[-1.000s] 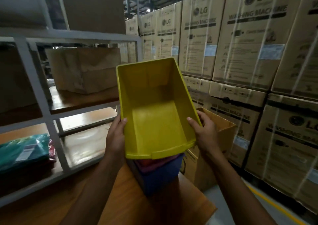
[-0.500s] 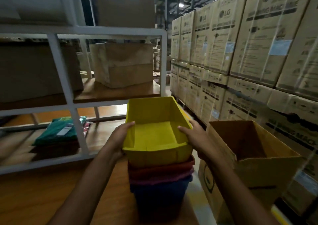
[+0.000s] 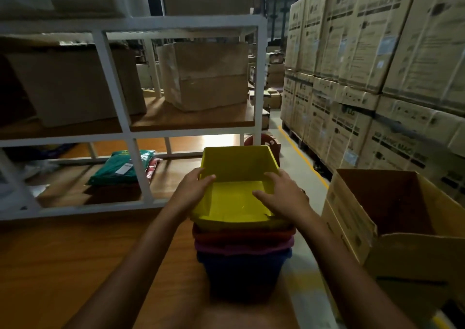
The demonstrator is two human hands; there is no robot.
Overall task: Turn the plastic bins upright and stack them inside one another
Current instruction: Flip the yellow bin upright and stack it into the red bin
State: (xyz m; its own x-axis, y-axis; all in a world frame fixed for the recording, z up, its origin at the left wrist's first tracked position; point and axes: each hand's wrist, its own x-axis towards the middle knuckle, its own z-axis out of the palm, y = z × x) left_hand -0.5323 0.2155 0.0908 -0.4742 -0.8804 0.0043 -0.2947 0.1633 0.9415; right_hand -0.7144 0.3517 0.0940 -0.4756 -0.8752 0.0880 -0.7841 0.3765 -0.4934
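Observation:
A yellow bin (image 3: 235, 167) sits upright on top of a nested stack: a red bin (image 3: 241, 235), a pink bin (image 3: 242, 247) and a blue bin (image 3: 241, 276) at the bottom. The stack stands at the right end of the wooden table (image 3: 75, 265). My left hand (image 3: 193, 187) grips the yellow bin's left rim, fingers curled over the edge. My right hand (image 3: 281, 197) rests over its right rim, fingers reaching inside the bin.
An open cardboard box (image 3: 392, 218) stands on the floor right of the table. White shelving (image 3: 130, 137) behind the table holds cardboard boxes and a green packet (image 3: 120, 167). Stacked washing-machine cartons (image 3: 377, 77) line the aisle on the right.
The yellow bin went from tilted up in the air to sitting down inside the stack. Both hands followed it down and stay on its rims. My view swung left and down.

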